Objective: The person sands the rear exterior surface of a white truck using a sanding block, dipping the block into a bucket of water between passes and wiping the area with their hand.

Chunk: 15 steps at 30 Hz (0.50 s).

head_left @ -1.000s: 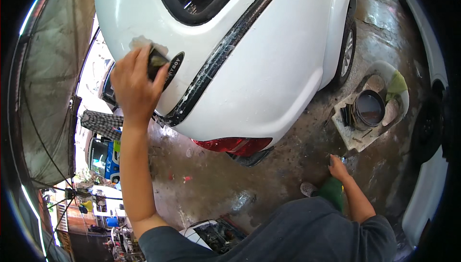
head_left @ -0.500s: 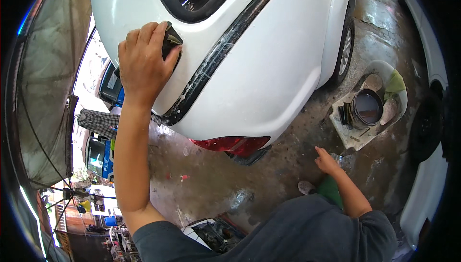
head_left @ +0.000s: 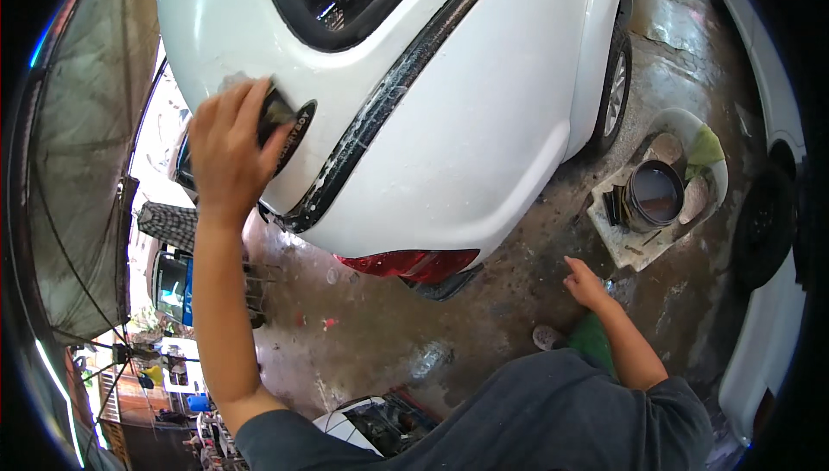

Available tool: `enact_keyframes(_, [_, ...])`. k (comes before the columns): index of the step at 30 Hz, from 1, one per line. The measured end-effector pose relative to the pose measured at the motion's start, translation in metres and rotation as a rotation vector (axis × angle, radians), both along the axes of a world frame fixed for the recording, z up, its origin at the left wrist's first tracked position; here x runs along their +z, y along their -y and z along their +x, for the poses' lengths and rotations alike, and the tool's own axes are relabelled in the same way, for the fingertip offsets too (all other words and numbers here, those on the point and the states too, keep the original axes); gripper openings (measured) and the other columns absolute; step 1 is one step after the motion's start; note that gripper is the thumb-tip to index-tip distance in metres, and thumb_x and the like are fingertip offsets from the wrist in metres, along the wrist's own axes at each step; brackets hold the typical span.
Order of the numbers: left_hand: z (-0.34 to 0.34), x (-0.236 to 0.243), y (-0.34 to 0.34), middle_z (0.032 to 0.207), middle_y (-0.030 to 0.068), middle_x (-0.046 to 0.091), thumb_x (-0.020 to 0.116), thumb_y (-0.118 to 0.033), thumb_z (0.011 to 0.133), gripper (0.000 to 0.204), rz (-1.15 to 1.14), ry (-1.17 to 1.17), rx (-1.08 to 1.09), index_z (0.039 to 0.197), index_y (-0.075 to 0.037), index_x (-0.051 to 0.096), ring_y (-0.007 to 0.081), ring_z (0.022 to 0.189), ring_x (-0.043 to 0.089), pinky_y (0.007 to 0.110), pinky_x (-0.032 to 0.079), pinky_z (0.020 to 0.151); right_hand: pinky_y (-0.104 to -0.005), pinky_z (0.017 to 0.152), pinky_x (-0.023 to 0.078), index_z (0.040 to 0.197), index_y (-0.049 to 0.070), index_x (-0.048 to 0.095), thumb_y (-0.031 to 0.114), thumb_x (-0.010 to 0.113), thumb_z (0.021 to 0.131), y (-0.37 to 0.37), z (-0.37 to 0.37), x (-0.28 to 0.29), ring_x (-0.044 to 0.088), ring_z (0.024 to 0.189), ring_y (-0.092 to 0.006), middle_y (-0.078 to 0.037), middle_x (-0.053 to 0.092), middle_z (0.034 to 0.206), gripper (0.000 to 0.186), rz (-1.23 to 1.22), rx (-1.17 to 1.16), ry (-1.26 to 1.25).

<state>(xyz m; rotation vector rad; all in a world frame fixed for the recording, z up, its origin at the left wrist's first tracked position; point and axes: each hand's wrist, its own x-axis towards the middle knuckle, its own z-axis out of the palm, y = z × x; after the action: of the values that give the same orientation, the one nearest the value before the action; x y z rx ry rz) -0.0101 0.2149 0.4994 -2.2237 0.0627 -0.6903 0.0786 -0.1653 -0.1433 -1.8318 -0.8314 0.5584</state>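
My left hand is closed on a dark folded piece of sandpaper and presses it against the white car's rear panel. Part of the sandpaper is hidden behind the fingers. Beside the thumb, a black oval sticker shows on the panel. Off to the right, my right hand hangs low over the floor with its index finger stretched out. Nothing is in it, and it touches nothing that I can see.
A cut-open white plastic tub on the wet floor holds a bucket of dark water, several pads and a green cloth. The red tail light is at the car's corner. Another pale car stands along the right.
My left hand has slid left and down over the panel with the sandpaper, uncovering the oval sticker. My right hand has barely moved.
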Motion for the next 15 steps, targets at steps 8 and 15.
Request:
enact_keyframes(8, [0.017,0.018,0.010,0.132,0.0079,0.069,0.087,-0.025,0.084,0.058,0.028,-0.119,0.012,0.136,-0.008,0.070,0.0322,0.125,0.059,0.047,0.045,0.108,-0.0426,0.096,0.058,0.156,0.004,0.049,0.007,0.072,0.095,-0.002,0.002,0.029,0.073,0.107,-0.0328,-0.019,0.056,0.152,0.066,-0.104,0.024,-0.024])
enact_keyframes(15, [-0.037,0.011,-0.012,0.134,0.0076,0.069,0.088,-0.024,0.083,0.061,-0.007,-0.086,0.063,0.138,-0.008,0.069,0.0311,0.126,0.059,0.047,0.044,0.110,-0.0426,0.099,0.058,0.156,0.003,0.049,0.006,0.070,0.097,0.015,0.005,0.041,0.072,0.112,-0.0325,-0.019,0.053,0.156,0.063,-0.204,-0.004,-0.095])
